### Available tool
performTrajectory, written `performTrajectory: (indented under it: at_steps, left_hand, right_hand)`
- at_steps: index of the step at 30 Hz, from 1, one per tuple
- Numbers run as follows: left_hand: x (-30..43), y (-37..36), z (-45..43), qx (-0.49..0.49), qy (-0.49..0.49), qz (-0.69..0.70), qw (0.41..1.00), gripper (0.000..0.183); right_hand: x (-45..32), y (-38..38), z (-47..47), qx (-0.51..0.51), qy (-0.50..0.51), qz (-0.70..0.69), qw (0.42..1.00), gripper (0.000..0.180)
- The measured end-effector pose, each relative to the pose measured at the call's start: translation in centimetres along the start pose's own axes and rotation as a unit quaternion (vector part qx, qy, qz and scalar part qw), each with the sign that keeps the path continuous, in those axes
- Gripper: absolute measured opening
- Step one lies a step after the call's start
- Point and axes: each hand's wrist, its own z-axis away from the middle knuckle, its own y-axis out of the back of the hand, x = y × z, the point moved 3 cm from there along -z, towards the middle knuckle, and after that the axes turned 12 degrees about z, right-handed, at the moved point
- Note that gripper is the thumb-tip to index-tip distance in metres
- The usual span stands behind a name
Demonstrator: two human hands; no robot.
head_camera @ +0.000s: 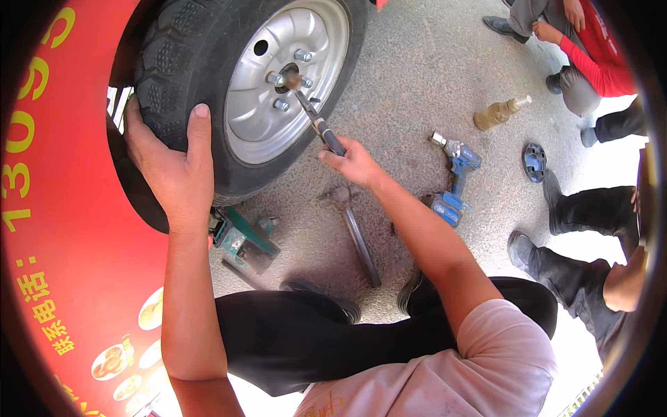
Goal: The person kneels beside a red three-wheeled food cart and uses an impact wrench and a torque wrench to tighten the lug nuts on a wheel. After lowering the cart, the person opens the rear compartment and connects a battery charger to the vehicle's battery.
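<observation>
A wheel with a silver steel rim (249,117) and a black knobbly tyre (219,151) sits in the wheel arch of a red panel. My left hand (174,156) lies against the tyre, thumb on the sidewall and fingers over the tread. In my right hand (354,162) is a dark-handled hand tool (324,130), apparently pliers. Its tip points at the hub centre, where a round brown part (292,80) looks blurred; whether the two touch, I cannot tell. Several shiny wheel nuts (281,105) surround the hub.
A hammer (359,237) lies between my feet and the wheel, beside a green jack (245,237). Further right are a blue cordless impact wrench (462,161), a brownish bottle (495,115) and a dark round cover (534,162). People crouch or stand along the right. The red panel (78,219) bears writing.
</observation>
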Motion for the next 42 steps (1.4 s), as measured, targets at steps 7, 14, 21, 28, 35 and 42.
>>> performTrajectory:
  at_steps: [7,14,21,28,35,42]
  left_hand:
    - [-0.1,-0.2,-0.2,0.012,-0.016,-0.032,0.999,0.082]
    - [-0.4,-0.1,0.2,0.014,-0.031,-0.028,0.999,0.082]
    - [-0.5,0.1,0.4,0.011,-0.034,-0.049,0.998,0.081]
    - [-0.4,0.1,0.4,0.012,-0.041,-0.041,0.998,0.080]
    - [-0.4,0.0,0.3,0.013,-0.032,-0.038,0.999,0.081]
    - [-0.5,0.2,0.5,0.006,-0.010,0.004,1.000,0.077]
  right_hand:
    - [-9.3,7.1,2.1,-0.156,-0.161,-0.021,0.974,0.025]
    - [-17.2,13.0,-1.9,-0.296,-0.208,0.218,0.906,0.034]
    - [-14.0,12.5,1.1,-0.301,0.058,0.683,0.663,0.025]
    - [-21.0,12.3,-4.2,-0.198,0.137,0.734,0.634,0.027]
    - [-23.6,12.3,-5.1,-0.208,0.142,0.709,0.658,0.033]
    - [-9.2,15.8,-0.3,-0.410,-0.013,0.619,0.669,0.033]
